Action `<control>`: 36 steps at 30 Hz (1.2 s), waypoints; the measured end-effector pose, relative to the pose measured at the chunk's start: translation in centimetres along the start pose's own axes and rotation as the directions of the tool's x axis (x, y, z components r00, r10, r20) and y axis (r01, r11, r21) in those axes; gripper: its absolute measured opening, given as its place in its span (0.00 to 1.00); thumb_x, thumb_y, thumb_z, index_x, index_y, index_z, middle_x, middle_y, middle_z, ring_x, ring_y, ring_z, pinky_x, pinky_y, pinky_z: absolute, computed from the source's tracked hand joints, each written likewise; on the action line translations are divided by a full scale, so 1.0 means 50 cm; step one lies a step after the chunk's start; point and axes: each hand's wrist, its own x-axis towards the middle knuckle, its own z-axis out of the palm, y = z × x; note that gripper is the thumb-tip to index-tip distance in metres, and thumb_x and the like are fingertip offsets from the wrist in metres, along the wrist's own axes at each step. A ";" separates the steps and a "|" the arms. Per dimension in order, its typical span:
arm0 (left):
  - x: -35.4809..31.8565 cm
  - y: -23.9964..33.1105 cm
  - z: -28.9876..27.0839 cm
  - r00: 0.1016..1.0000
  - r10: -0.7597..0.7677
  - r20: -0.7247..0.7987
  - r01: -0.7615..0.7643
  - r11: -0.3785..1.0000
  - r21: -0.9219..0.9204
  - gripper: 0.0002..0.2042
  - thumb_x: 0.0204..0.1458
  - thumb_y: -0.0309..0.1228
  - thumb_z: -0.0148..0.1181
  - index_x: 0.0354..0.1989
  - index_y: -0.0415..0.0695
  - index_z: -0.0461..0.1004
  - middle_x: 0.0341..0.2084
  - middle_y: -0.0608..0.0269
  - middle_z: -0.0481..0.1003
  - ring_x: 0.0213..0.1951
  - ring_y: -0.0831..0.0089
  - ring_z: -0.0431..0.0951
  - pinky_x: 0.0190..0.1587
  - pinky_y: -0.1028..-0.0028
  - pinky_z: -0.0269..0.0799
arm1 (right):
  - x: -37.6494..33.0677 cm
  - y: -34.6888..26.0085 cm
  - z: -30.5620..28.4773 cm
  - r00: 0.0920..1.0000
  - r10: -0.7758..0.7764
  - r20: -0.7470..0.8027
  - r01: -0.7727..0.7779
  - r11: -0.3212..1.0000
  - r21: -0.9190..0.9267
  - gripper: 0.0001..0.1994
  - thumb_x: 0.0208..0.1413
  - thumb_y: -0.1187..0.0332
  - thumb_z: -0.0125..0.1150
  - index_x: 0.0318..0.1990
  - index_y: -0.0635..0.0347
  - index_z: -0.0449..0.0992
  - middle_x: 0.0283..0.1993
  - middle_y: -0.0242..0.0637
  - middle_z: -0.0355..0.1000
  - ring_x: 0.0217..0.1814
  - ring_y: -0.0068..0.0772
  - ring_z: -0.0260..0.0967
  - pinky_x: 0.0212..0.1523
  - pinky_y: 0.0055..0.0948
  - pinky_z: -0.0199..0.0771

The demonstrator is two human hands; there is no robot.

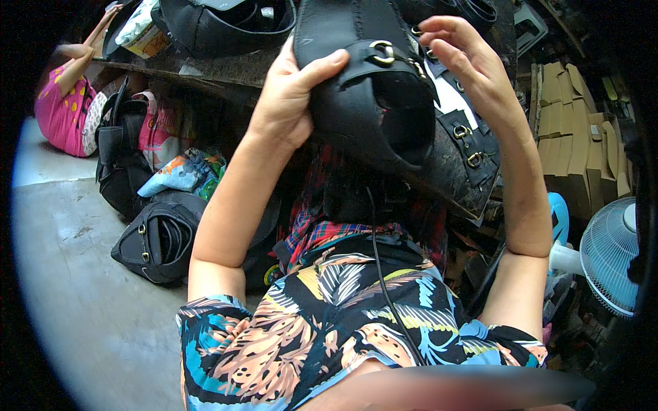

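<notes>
My left hand (293, 92) grips a black leather piece (336, 103), its thumb on the top and its fingers out of sight beneath. The piece is curved and hollow at its near end, with a stitched broad band running away from me and a metal D-ring on a short strap. Just right of it, my right hand (466, 65) is raised with its fingers apart, near a small metal clip at the piece's edge. I see nothing held in it. Below that hand, black leather tabs with metal rings (469, 147) lie on the dark table's corner.
More black leather pieces (223, 31) and a white tub (142, 31) stand on the dark worktable (205, 81). Black leather bags (154, 243) rest on the floor at left, near another person in pink (62, 109). Stacked cardboard (565, 137) and a fan (610, 257) are at right.
</notes>
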 end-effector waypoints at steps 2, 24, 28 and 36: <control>-0.009 0.014 -0.016 0.998 0.000 0.070 0.002 1.000 -0.030 0.24 0.47 0.23 0.67 0.53 0.40 0.66 0.42 0.57 0.76 0.41 0.71 0.80 0.46 0.71 0.79 | -0.019 0.022 -0.007 0.992 0.116 0.040 -0.118 0.992 0.038 0.20 0.66 0.52 0.50 0.55 0.58 0.71 0.48 0.36 0.74 0.54 0.27 0.70 0.53 0.30 0.70; -0.004 0.061 -0.042 0.757 0.197 0.624 -0.654 0.212 0.727 0.26 0.53 0.35 0.63 0.61 0.45 0.69 0.58 0.57 0.70 0.61 0.60 0.65 0.63 0.62 0.59 | -0.101 0.020 0.095 0.888 0.453 0.077 -0.286 0.414 0.864 0.22 0.52 0.67 0.67 0.52 0.63 0.68 0.41 0.33 0.75 0.39 0.25 0.74 0.46 0.24 0.75; -0.027 0.068 -0.005 0.831 0.215 0.513 -0.533 0.044 0.845 0.16 0.53 0.34 0.62 0.48 0.42 0.78 0.38 0.57 0.77 0.46 0.61 0.71 0.49 0.67 0.66 | -0.097 -0.008 0.100 0.902 0.431 0.013 -0.288 0.580 0.762 0.23 0.50 0.72 0.69 0.52 0.66 0.69 0.46 0.38 0.76 0.47 0.26 0.74 0.51 0.25 0.74; -0.050 0.043 0.005 0.956 0.067 0.287 -0.269 0.593 0.758 0.10 0.51 0.30 0.66 0.33 0.36 0.74 0.26 0.69 0.73 0.31 0.81 0.71 0.37 0.80 0.67 | -0.123 -0.040 0.120 0.892 0.449 0.048 -0.379 0.689 0.618 0.20 0.46 0.76 0.71 0.48 0.67 0.74 0.43 0.36 0.77 0.41 0.22 0.75 0.45 0.23 0.76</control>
